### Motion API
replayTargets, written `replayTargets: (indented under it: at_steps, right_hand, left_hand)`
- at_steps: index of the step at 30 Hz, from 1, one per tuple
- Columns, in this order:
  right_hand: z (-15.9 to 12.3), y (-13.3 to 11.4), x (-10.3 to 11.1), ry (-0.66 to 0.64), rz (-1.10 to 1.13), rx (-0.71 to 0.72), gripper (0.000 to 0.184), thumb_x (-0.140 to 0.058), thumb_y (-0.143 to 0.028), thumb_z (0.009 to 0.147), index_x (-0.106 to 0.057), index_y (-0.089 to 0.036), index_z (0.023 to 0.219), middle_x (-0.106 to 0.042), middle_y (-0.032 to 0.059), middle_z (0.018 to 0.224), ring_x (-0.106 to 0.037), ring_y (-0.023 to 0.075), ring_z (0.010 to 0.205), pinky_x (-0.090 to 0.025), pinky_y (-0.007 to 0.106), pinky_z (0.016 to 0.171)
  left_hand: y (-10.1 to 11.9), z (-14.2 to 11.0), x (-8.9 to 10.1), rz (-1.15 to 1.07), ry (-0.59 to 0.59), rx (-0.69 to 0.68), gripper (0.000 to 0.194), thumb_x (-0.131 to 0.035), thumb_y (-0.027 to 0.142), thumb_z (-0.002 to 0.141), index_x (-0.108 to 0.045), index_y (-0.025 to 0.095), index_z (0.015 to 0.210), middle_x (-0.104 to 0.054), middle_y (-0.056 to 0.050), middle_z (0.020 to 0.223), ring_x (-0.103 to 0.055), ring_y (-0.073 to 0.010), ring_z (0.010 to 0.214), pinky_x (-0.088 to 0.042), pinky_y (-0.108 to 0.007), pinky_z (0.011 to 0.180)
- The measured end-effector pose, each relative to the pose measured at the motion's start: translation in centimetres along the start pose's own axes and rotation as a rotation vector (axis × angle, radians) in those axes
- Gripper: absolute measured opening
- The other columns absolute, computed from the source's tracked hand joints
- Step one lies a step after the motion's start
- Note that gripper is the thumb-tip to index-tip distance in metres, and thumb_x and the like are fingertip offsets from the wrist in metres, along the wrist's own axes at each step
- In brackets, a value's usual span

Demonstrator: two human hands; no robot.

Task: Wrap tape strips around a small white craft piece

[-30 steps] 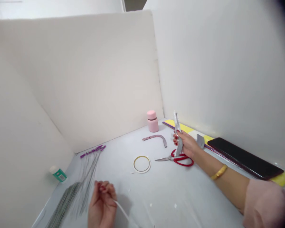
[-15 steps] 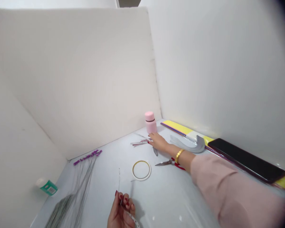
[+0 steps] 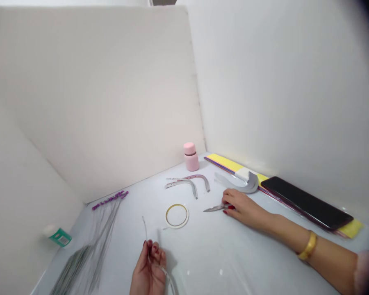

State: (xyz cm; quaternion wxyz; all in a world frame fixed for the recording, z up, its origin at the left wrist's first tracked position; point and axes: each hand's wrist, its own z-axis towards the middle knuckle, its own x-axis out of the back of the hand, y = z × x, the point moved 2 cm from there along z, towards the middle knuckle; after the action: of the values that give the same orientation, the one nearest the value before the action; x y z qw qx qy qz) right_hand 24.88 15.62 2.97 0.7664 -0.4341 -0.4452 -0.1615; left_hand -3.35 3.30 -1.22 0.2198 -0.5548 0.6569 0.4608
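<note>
My left hand (image 3: 148,268) is closed at the lower middle, pinching a narrow pale strip with small dark marks (image 3: 170,282). One end of the strip stands up above the fingertips and the other curls down past the palm. At right, the fingers of my right hand (image 3: 242,207) close around the red handles of a pair of scissors (image 3: 214,208) lying on the table. Its blades point left, and most of the handles are hidden by the fingers. Between the hands lies a roll of tape (image 3: 187,219). Several curved paper strips (image 3: 194,189) rest behind the scissors.
A pink bottle (image 3: 191,159) stands at the back corner. Along the right wall lie a grey curved bundle of strips (image 3: 251,186), yellow sheets (image 3: 224,162) and a black phone (image 3: 306,203). At left are wire stems (image 3: 75,264) with purple tips (image 3: 110,199) and a green-white bottle (image 3: 60,237).
My right hand has moved from the curved paper strips near the pink bottle, toward me and right, onto the scissors' handles. My left hand keeps its pinch on the strip. The view has shifted slightly.
</note>
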Motion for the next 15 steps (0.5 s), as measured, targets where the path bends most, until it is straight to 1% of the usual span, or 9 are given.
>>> replayTargets:
  at_steps: [2, 4, 5, 7, 8, 9, 11, 12, 15]
  right_hand:
    - [0.1, -2.3, -0.9, -0.031, 0.089, 0.017, 0.016, -0.046, -0.029, 0.081, -0.056, -0.017, 0.084, -0.056, 0.0076, 0.091, -0.051, 0.0202, 0.085, -0.040, 0.033, 0.075]
    - [0.1, -5.3, -2.7, -0.119, 0.205, 0.037, 0.026, -0.038, -0.036, 0.086, -0.057, -0.018, 0.084, -0.059, 0.0051, 0.085, -0.054, 0.0159, 0.073, -0.043, 0.027, 0.064]
    - [0.0, -6.8, -4.0, -0.195, 0.292, 0.048, 0.031, -0.036, -0.040, 0.087, -0.057, -0.018, 0.086, -0.059, 0.0039, 0.080, -0.054, 0.0143, 0.069, -0.043, 0.024, 0.059]
    - [-0.3, -9.4, -6.9, -0.384, 0.680, -0.055, 0.034, -0.040, -0.045, 0.085, -0.056, -0.016, 0.093, -0.059, 0.0035, 0.078, -0.055, 0.0130, 0.068, -0.043, 0.022, 0.056]
    - [-0.6, -10.5, -8.3, -0.456, 0.806, -0.089, 0.035, -0.044, -0.047, 0.083, -0.054, -0.016, 0.096, -0.058, 0.0026, 0.076, -0.054, 0.0120, 0.066, -0.042, 0.020, 0.053]
    - [-0.8, -11.3, -9.6, -0.503, 0.884, -0.106, 0.037, -0.049, -0.047, 0.080, -0.053, -0.015, 0.097, -0.056, 0.0009, 0.073, -0.053, 0.0105, 0.061, -0.040, 0.018, 0.048]
    - [-1.3, -12.4, -11.5, -0.580, 0.944, -0.146, 0.037, -0.056, -0.047, 0.075, -0.052, -0.015, 0.093, -0.055, -0.0014, 0.068, -0.049, 0.0066, 0.049, -0.035, 0.015, 0.040]
    - [-1.4, -12.6, -12.1, -0.614, 0.955, -0.169, 0.037, -0.059, -0.047, 0.073, -0.052, -0.015, 0.090, -0.056, -0.0019, 0.067, -0.046, 0.0052, 0.044, -0.032, 0.014, 0.037]
    - [-1.8, -12.8, -12.5, -0.690, 0.984, -0.218, 0.031, -0.061, -0.042, 0.071, -0.053, -0.014, 0.080, -0.055, -0.0033, 0.060, -0.040, 0.0028, 0.036, -0.027, 0.013, 0.032]
  left_hand:
    - [0.0, -0.6, -0.2, -0.020, 0.030, -0.043, 0.037, -0.029, 0.009, 0.091, -0.060, 0.011, 0.071, -0.064, -0.003, 0.060, -0.063, -0.0086, 0.051, -0.056, -0.025, 0.057]
    - [-0.1, -1.1, -0.3, -0.043, 0.030, -0.078, 0.028, -0.036, 0.009, 0.089, -0.059, 0.010, 0.074, -0.065, -0.003, 0.063, -0.065, -0.0103, 0.058, -0.056, -0.029, 0.065]
    - [-0.3, -1.2, -0.4, -0.055, 0.018, -0.089, 0.026, -0.038, 0.009, 0.089, -0.059, 0.010, 0.075, -0.065, -0.004, 0.065, -0.065, -0.0107, 0.060, -0.056, -0.030, 0.068]
    - [-0.6, -1.4, -0.4, -0.063, 0.008, -0.095, 0.023, -0.038, 0.007, 0.088, -0.058, 0.009, 0.077, -0.066, -0.006, 0.067, -0.066, -0.0115, 0.063, -0.055, -0.032, 0.070]
    - [-0.8, -1.4, -0.4, -0.068, 0.005, -0.103, 0.022, -0.038, 0.008, 0.088, -0.058, 0.009, 0.078, -0.066, -0.006, 0.068, -0.066, -0.0111, 0.063, -0.055, -0.031, 0.071]
    - [-0.9, -1.5, -0.4, -0.071, 0.001, -0.107, 0.022, -0.038, 0.008, 0.089, -0.058, 0.009, 0.079, -0.066, -0.006, 0.070, -0.066, -0.0110, 0.064, -0.055, -0.030, 0.071]
    - [-1.2, -1.5, -0.3, -0.070, -0.007, -0.112, 0.021, -0.037, 0.009, 0.089, -0.057, 0.009, 0.080, -0.067, -0.007, 0.073, -0.066, -0.0112, 0.067, -0.055, -0.029, 0.071]
    - [-1.3, -1.4, -0.2, -0.068, -0.012, -0.117, 0.021, -0.038, 0.009, 0.089, -0.057, 0.009, 0.081, -0.067, -0.007, 0.074, -0.066, -0.0113, 0.068, -0.054, -0.028, 0.072]
    - [-1.1, -1.4, -0.3, -0.061, -0.042, -0.124, 0.021, -0.037, 0.009, 0.089, -0.056, 0.010, 0.081, -0.067, -0.006, 0.075, -0.066, -0.0109, 0.071, -0.053, -0.028, 0.075]
